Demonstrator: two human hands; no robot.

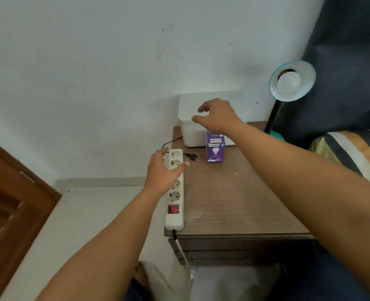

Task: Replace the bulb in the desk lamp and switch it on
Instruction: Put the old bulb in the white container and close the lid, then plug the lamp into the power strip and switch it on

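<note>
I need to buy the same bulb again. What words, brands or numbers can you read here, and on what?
"ECOLINK": on the front of the purple bulb box, above a bulb drawing.
"ECOLINK" again: on the box's top flap, upside down.
Small print at the bottom of the box front: too small to read.
Power strip, lamp, white container: no readable text.

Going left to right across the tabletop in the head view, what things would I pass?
Power strip → black plug → purple bulb box → desk lamp. The white box behind spans several of these, so I leave it out.
</note>
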